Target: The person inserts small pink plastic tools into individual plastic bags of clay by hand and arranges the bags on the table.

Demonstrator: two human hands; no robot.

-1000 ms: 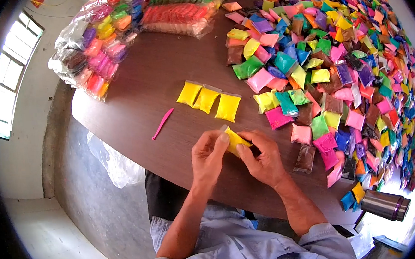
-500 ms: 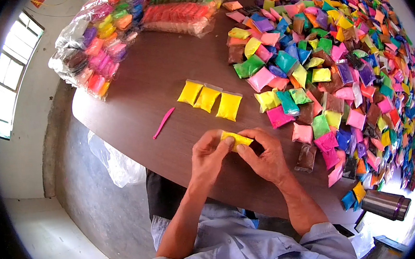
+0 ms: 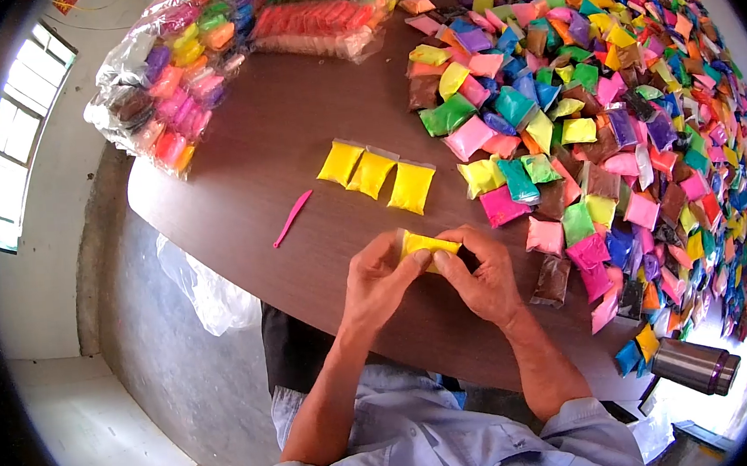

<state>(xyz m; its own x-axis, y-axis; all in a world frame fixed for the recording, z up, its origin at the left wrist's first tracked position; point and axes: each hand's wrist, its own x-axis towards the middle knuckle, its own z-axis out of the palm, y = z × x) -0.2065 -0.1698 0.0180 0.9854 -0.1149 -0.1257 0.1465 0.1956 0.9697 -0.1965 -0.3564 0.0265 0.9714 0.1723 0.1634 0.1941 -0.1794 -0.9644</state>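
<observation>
Pinching one yellow pillow-shaped plastic packet [image 3: 429,244], your left grip [image 3: 378,278] and right grip [image 3: 486,279] have three matching yellow packets [image 3: 372,174] just beyond them on the brown tabletop [image 3: 295,108].

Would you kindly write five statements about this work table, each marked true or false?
1. The left hand and right hand both hold the same yellow packet. True.
2. The row of yellow packets beyond them numbers four. False: it numbers three.
3. A pink knife-shaped tool lies left of that row. True.
4. Loose multicoloured packets are heaped at the left of the table. False: they cover its right.
5. A metallic flask shows at lower right. True.
</observation>
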